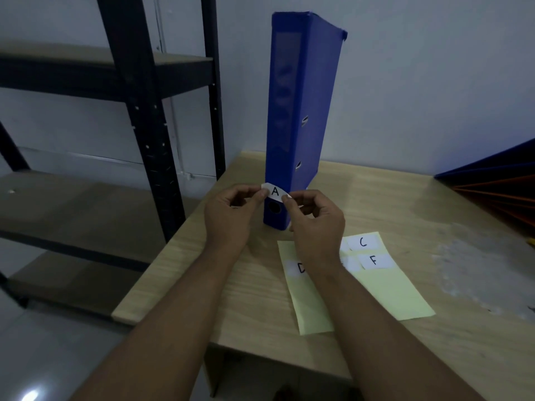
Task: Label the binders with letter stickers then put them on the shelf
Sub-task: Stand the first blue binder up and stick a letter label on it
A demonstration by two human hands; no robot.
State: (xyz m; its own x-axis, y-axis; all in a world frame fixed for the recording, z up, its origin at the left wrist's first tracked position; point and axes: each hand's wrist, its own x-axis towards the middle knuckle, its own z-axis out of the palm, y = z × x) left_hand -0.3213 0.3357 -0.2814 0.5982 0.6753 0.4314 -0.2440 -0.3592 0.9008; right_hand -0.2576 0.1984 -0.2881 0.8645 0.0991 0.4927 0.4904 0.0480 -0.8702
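Binder: we see a blue binder (pixel 292 111), a rigid slab with a smooth plastic cover, standing upright near the far left corner of the tabletop (pixel 231 287). Its long axis is vertical, its spine faces us, and a round finger hole sits low on the spine.
Sticker: a small white paper sticker (pixel 275 192) marked A bows outward, its long side lying across the spine just above the hole. We cannot tell whether it touches the spine.
Left grip: our left hand (pixel 228 215) pinches the sticker's left end between thumb and forefinger.
Right grip: our right hand (pixel 317 224) pinches the right end, the other fingers curled.
Sheets: two pale yellow backing strips (pixel 396 287) lie flat under our right wrist. One carries a D label (pixel 299 268), the other a C label (pixel 363 242) and an F label (pixel 374 260).
Surface: light wood-grain laminate; its left edge runs just beside the binder's foot.
Shelf: a shelf (pixel 86 209) of black metal uprights and brown boards stands just left of the tabletop.
Right edge: slanted blue and orange folders (pixel 498 180) and crinkled clear plastic (pixel 486 273).
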